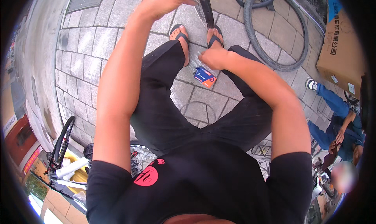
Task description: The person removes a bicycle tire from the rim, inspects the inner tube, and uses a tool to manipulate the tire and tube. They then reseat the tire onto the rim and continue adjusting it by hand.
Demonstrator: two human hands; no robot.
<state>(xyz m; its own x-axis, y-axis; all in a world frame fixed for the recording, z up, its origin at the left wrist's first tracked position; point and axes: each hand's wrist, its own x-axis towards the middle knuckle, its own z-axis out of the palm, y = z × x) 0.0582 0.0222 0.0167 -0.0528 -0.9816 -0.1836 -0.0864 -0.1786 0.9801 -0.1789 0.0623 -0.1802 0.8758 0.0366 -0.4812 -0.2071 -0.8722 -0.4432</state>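
Seen from above, a black wheel rim [206,9] with holes along it stands upright between the person's sandalled feet on grey paving. The left hand [166,4] is just left of the rim's upper visible part, fingers bent toward it; whether they pinch it I cannot tell. The right hand [214,58] is near the rim's lower end, fingers curled, their grip unclear. Just below it lies a blue-and-orange box [205,77].

Black rim [206,8], blue-and-orange box [205,77]
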